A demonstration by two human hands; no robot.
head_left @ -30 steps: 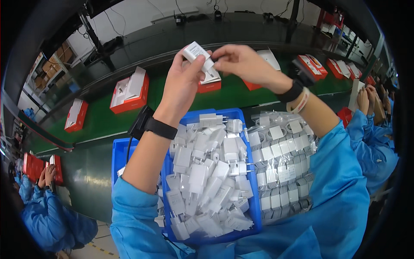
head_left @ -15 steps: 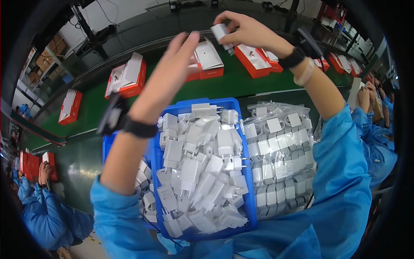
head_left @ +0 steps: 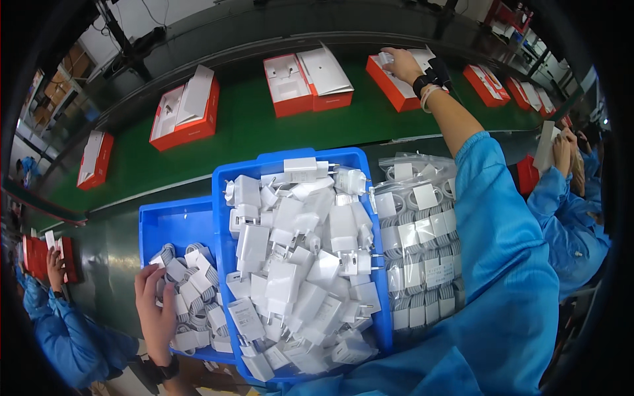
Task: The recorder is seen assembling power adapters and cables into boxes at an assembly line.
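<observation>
My right hand reaches far over an open red-and-white box on the green belt. Its fingers are closed on a white plug charger, at the box's left compartment. Low on the left, my left hand is open, fingers bent and apart, beside bundled white cables in a blue bin; nothing shows in its grasp. Between my arms, a second blue bin is heaped with white plug chargers.
More open red boxes stand along the green belt, including a box left of my right hand. Bagged cable bundles lie right of the charger bin. Co-workers' hands hold boxes at the far left and right.
My right hand has carried the charger right to a box. My left hand has dropped from above the belt to the cable bin. The boxes on the belt have shifted left.
</observation>
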